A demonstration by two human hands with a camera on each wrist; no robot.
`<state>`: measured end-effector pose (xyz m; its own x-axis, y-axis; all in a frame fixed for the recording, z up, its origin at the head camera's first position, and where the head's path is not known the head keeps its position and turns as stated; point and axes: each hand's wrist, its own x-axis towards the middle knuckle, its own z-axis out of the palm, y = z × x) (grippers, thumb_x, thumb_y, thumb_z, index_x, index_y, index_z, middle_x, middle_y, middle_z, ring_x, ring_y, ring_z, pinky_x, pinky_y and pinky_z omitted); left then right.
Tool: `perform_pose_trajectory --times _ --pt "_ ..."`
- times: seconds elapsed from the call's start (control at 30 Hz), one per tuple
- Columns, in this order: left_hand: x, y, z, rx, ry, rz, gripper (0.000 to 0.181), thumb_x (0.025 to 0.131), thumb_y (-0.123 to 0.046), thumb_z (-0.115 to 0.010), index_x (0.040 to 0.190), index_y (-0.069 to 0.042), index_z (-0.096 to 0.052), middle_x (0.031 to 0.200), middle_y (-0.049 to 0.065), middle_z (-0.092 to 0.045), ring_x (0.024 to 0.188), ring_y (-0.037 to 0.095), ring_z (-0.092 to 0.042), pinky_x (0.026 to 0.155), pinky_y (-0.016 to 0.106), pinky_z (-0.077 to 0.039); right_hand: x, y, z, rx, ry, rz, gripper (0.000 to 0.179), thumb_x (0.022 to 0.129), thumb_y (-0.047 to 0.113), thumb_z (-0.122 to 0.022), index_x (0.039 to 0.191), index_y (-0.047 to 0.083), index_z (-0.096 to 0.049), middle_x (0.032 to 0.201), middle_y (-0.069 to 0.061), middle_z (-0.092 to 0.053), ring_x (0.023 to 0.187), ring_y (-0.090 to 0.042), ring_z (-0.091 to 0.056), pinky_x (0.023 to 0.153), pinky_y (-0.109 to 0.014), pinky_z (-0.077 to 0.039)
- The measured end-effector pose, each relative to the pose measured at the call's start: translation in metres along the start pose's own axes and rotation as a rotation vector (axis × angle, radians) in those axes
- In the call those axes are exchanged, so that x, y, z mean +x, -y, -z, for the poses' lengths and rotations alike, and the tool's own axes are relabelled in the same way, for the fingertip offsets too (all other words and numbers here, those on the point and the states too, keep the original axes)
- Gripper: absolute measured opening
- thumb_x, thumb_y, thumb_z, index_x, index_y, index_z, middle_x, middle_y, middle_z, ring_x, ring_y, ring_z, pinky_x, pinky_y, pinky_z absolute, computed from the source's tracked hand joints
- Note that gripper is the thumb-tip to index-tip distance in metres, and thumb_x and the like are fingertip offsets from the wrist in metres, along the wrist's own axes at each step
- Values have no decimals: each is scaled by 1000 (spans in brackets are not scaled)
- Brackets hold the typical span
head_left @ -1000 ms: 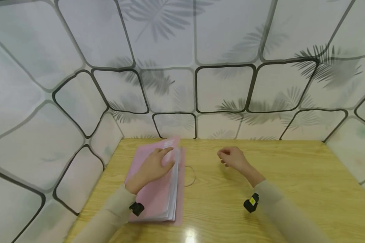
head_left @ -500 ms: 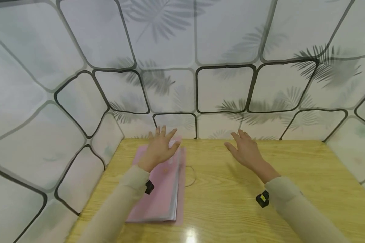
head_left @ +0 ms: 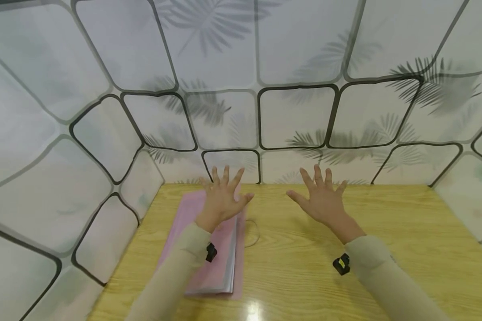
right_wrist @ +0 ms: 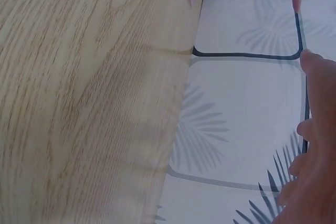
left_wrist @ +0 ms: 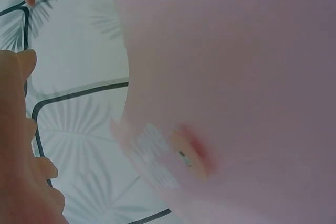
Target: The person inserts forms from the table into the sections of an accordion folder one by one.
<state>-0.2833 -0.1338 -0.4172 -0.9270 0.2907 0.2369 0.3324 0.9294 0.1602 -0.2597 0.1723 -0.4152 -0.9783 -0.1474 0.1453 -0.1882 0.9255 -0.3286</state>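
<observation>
A pink document folder (head_left: 222, 263) with white papers (head_left: 230, 272) showing along its right side lies on the wooden table. Over its upper part is my left hand (head_left: 223, 199), fingers spread and holding nothing. The left wrist view shows the folder's pink cover with a round button (left_wrist: 189, 153) and a pale label (left_wrist: 153, 153). My right hand (head_left: 324, 200) hovers above the table to the right of the folder, its fingers also spread, nothing in it. A thin string (head_left: 258, 232) loops out from the folder's right edge.
The light wooden table (head_left: 305, 276) ends at a wall (head_left: 297, 116) patterned with dark outlines and leaves. Another wall (head_left: 44, 187) closes off the left side. Small black devices (head_left: 341, 264) are worn at both wrists.
My left hand has lifted off the folder and moved slightly right, fingers spreading. The right hand has gone from loosely curled to spread and moved a little right. The folder stays in place.
</observation>
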Motion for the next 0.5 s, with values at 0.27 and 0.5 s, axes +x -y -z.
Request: perform_pose_trajectory --times 0.27,0.5 --pt "-5 -4 -2 -7 3 7 82 100 -73 -44 169 -36 -18 174 23 -14 158 59 -4 113 87 -4 0 0 -3 -3 7 -17 96 98 81 -33 171 22 -14 175 -26 0 158 -58 5 110 -88 10" --pt "-4 -3 -1 -10 6 1 83 101 -73 -43 170 -34 -19 173 23 -14 158 59 -4 113 87 -2 1 2 -2 4 4 -20 96 98 81 -33 171 21 -13 175 -28 0 158 -58 4 110 -88 10"
